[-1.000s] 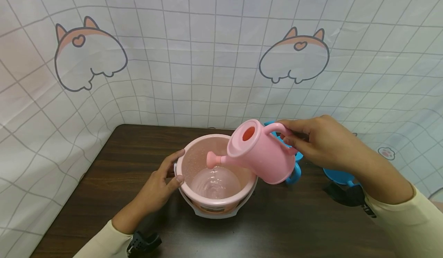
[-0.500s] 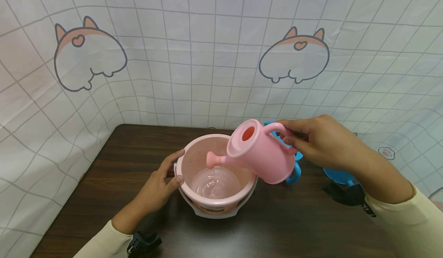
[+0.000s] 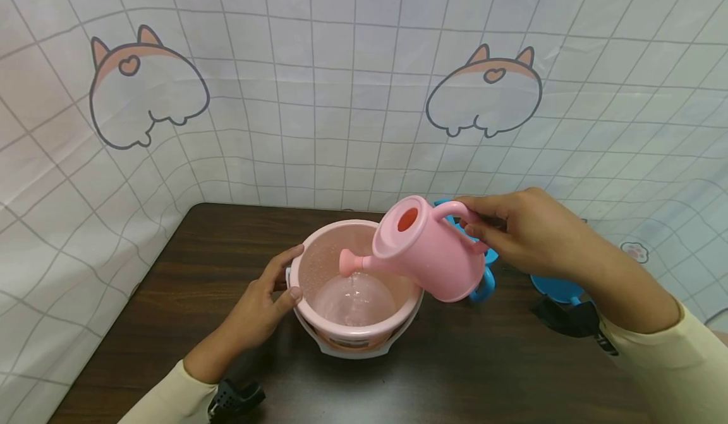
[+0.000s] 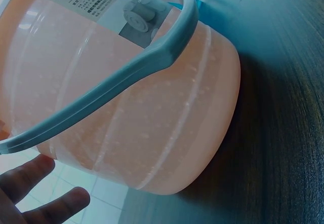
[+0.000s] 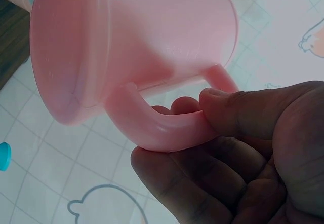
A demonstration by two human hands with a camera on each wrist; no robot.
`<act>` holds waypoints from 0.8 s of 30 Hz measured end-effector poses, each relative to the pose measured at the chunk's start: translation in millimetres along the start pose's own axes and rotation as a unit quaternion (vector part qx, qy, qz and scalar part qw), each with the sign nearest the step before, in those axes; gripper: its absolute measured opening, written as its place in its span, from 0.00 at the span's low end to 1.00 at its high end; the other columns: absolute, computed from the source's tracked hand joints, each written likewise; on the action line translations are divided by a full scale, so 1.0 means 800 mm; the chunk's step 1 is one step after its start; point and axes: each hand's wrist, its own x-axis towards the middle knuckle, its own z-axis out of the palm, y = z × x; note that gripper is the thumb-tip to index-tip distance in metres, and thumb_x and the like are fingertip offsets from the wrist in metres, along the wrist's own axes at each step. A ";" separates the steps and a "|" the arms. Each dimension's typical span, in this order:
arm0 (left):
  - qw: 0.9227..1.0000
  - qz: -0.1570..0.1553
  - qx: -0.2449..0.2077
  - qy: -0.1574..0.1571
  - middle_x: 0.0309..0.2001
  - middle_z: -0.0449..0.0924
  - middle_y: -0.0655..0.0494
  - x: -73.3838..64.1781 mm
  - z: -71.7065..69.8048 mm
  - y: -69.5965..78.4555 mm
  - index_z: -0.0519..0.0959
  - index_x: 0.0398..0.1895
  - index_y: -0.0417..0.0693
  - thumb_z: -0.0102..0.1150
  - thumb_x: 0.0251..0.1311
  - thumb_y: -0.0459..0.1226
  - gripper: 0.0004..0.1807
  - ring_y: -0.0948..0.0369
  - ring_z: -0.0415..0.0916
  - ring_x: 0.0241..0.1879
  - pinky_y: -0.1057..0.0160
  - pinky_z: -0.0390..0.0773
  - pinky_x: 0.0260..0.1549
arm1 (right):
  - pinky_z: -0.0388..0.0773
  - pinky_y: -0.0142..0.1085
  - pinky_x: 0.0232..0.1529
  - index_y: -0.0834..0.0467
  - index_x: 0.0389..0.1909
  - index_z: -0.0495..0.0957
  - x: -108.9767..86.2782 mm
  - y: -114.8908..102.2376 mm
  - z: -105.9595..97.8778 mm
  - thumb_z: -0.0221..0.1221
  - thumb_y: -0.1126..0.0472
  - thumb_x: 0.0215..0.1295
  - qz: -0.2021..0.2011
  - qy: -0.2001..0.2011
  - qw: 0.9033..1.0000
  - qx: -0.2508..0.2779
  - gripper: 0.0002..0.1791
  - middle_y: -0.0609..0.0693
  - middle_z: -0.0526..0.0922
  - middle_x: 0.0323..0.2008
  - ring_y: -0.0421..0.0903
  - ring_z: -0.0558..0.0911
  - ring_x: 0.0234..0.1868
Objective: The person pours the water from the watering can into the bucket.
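My right hand [image 3: 526, 234] grips the handle of a pink watering can [image 3: 432, 253], thumb and fingers round it in the right wrist view. The can is tilted, its spout head [image 3: 351, 263] above the opening of a light pink bucket [image 3: 358, 333]. A thin stream falls into the water [image 3: 352, 301] at the bottom. On the bucket's left side, my left hand [image 3: 258, 307] holds the rim with thumb and fingers. In the left wrist view, a grey carrying handle [image 4: 116, 92] hangs across the bucket's wall, and two fingertips [image 4: 76, 198] show beside it.
Behind the watering can stands a blue object [image 3: 485, 285] with a loop handle, mostly hidden. Another blue item [image 3: 557, 289] lies under my right forearm. All rest on a dark wooden table [image 3: 216, 241], backed by a white grid-patterned curtain [image 3: 318, 95].
Both hands, the watering can and the bucket stay in place. The stream keeps falling, and the ripples on the water's surface change shape.
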 end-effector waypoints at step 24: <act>1.000 -0.003 0.003 -0.002 0.53 0.83 0.49 -0.001 0.000 0.000 0.56 0.79 0.66 0.48 0.73 0.61 0.35 0.47 0.82 0.52 0.33 0.75 0.47 | 0.71 0.33 0.22 0.44 0.51 0.86 0.001 0.000 0.000 0.64 0.61 0.71 -0.004 0.000 1.000 -0.004 0.12 0.37 0.81 0.26 0.34 0.73 0.22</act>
